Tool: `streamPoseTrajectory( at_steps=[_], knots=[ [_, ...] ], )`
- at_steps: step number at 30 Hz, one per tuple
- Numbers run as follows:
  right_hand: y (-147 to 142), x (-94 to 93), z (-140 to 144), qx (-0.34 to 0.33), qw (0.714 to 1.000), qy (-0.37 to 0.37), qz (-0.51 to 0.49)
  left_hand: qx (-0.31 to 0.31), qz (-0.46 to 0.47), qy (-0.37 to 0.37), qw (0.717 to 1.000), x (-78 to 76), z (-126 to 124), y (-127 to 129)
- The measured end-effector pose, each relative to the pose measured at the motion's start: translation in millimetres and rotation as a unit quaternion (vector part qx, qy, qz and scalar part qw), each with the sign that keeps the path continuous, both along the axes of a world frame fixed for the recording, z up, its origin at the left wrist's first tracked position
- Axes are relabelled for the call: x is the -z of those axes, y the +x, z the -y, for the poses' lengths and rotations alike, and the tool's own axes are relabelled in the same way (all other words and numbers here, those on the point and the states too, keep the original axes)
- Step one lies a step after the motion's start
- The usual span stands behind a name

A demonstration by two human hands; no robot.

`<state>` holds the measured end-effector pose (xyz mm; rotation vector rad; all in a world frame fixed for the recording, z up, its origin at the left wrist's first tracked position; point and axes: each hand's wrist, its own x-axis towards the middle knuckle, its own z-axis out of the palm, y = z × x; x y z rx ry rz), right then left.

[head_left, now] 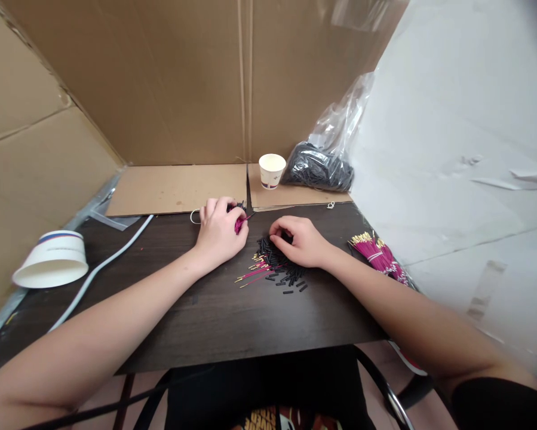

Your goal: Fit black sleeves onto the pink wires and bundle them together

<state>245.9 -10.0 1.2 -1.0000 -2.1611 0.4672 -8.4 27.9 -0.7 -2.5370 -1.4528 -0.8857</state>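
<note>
Head view, the only one we have: our left hand (218, 230) sits on the dark table (214, 316), fingers curled tight around a small bunch of pink wires (240, 224). Their ends poke out past the thumb side, so the bunch stays aligned and ready to hand.

Our right hand (300, 240) rests palm down on the pile of short black tubes (281, 269). Fingertips are tucked in among them; we cannot tell whether they actually pinch one. The pile lies mid-table, right between both hands, so reach is minimal.

Loose pink wires with gold tips (257, 272) lie at the pile's left edge, touching it. A bigger bundle of pink wires (379, 254) lies at the table's right edge, just beside our right forearm, looks like stock kept off the work spot.

At the back: a paper cup (272, 170) upright on a cardboard sheet (178, 188), a clear plastic bag of black tubes (319, 167) next to it, likely bulk supply. Far left, a second cup (51, 260) tipped on its side near a white cable (102, 266). Cardboard walls (169, 77) screen the table on the back and left.
</note>
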Motion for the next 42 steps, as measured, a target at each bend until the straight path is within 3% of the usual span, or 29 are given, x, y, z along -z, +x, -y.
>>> streamPoseTrajectory(
  at_steps=[9, 21, 29, 34, 39, 42],
  knots=[
    [-1, -1.8, 1, 0.0, 1.0, -0.012, -0.001, 0.009, -0.005, 0.016, 1.0, -1.0, 0, 0],
    [1, -1.9, 0, -0.011, 1.0, -0.004, 0.002, 0.007, -0.035, -0.015, 0.999, -5.3, 5, 4],
    [11, -21.2, 3, -0.001, 0.996, -0.004, 0.086, 0.049, -0.02, -0.011, 0.999, -8.0, 11, 6],
    [17, -33.5, 9, -0.048, 0.993, -0.028, 0.107, 0.125, 0.031, -0.011, 0.992, -12.7, 18, 7],
    [18, -33.3, 10, -0.099, 0.986, -0.055, 0.124, 0.262, 0.001, -0.062, 0.963, -14.0, 24, 8],
    [20, -33.2, 8, -0.103, 0.984, -0.064, 0.133, 0.311, -0.001, -0.088, 0.946, -13.5, 26, 9]
  ],
)
